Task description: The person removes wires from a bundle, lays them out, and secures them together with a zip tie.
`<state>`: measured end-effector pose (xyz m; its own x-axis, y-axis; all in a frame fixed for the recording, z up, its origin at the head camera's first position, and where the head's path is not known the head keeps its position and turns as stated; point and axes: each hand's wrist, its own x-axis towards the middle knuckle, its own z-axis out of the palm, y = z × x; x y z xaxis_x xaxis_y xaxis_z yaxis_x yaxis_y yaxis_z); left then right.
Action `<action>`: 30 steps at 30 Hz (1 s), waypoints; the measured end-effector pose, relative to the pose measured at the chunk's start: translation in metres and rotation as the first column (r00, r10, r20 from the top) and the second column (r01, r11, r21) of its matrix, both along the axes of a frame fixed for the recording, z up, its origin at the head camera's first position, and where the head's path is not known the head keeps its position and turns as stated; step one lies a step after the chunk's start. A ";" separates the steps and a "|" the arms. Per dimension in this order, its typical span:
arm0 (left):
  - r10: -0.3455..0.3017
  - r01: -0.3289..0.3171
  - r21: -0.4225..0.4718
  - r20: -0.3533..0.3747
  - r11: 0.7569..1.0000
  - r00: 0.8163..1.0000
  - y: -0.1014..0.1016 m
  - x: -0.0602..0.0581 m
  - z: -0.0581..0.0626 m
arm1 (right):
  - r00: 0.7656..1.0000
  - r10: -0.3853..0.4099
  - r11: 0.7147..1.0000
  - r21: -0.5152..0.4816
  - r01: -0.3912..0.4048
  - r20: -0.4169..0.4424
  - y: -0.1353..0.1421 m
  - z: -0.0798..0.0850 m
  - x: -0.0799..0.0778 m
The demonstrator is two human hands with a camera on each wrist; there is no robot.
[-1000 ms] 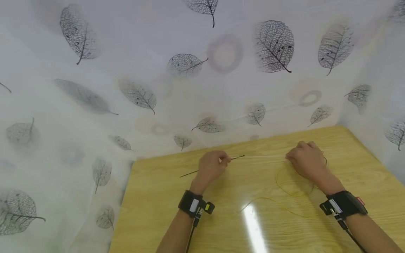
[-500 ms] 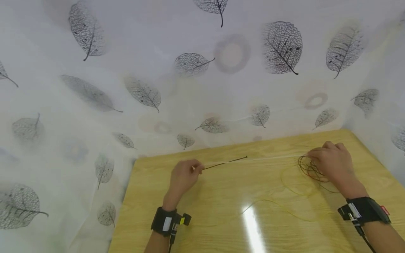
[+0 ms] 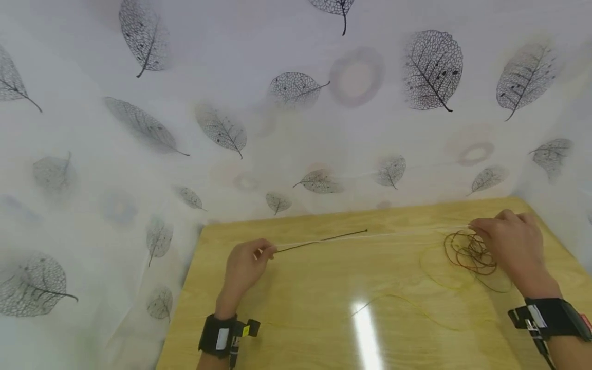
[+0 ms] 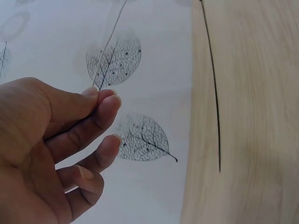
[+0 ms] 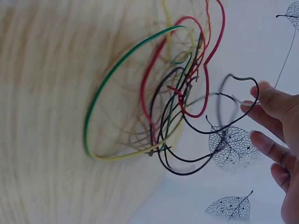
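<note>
My left hand (image 3: 247, 267) pinches one end of a thin white string (image 4: 110, 39) between thumb and forefinger, its other fingers loosely bent. The string runs taut across to my right hand (image 3: 515, 252), whose thumb and forefinger pinch it too. Just below and left of the right fingertips is a loose tangle of thin cords (image 5: 87, 116) in black, red, green and yellow. In the right wrist view a black loop of it overlaps the fingertips. Below the string, a straight black cord (image 4: 215, 88) lies on the table, its near end by the left fingertips in the head view.
A thin yellow cord (image 3: 402, 297) curves over the wood-grain table (image 3: 324, 288) between the arms. Pale sheeting (image 3: 296, 139) printed with leaves rises behind the table and along its sides. Black straps (image 3: 219, 336) with cables sit on both wrists.
Both hands have moved apart, the left one leftward and the right one rightward, and more white string spans between them. The black cord has stayed on the table; the tangle shows more fully.
</note>
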<state>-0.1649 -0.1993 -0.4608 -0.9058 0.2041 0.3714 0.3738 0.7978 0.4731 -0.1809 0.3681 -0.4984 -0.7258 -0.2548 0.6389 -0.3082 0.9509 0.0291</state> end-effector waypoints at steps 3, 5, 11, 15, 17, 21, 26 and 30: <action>0.024 -0.024 0.001 0.024 1.000 0.999 -0.007 0.003 -0.001 | 0.999 0.004 1.000 0.021 -0.003 -0.051 -0.001 0.003 -0.002; 0.039 -0.039 0.000 0.025 0.999 0.999 -0.012 0.005 -0.001 | 0.999 -0.007 0.999 0.032 0.009 -0.054 0.000 0.003 -0.002; 0.125 -0.124 0.007 -0.067 0.992 0.990 -0.040 0.015 0.006 | 0.988 -0.149 0.986 0.077 0.146 0.034 0.018 0.003 0.006; 0.074 -0.075 -0.005 -0.073 0.997 0.995 -0.042 0.015 0.016 | 0.987 -0.160 0.984 0.081 0.161 -0.018 0.019 0.016 0.006; 0.039 -0.040 -0.012 -0.069 0.999 0.997 -0.037 0.012 0.018 | 0.991 -0.125 0.989 0.070 0.128 -0.053 0.009 0.024 0.002; -0.005 0.004 -0.022 -0.075 1.000 0.997 -0.027 0.012 0.018 | 0.999 -0.017 1.000 0.003 0.017 -0.048 -0.024 0.029 -0.004; -0.055 0.053 -0.023 -0.124 0.998 0.991 -0.012 0.015 0.033 | 0.973 0.193 0.973 -0.156 -0.172 0.125 -0.093 0.030 -0.001; -0.109 0.107 -0.019 -0.174 0.994 0.979 0.002 0.016 0.050 | 0.868 0.400 0.899 -0.312 -0.308 0.293 -0.165 0.026 0.007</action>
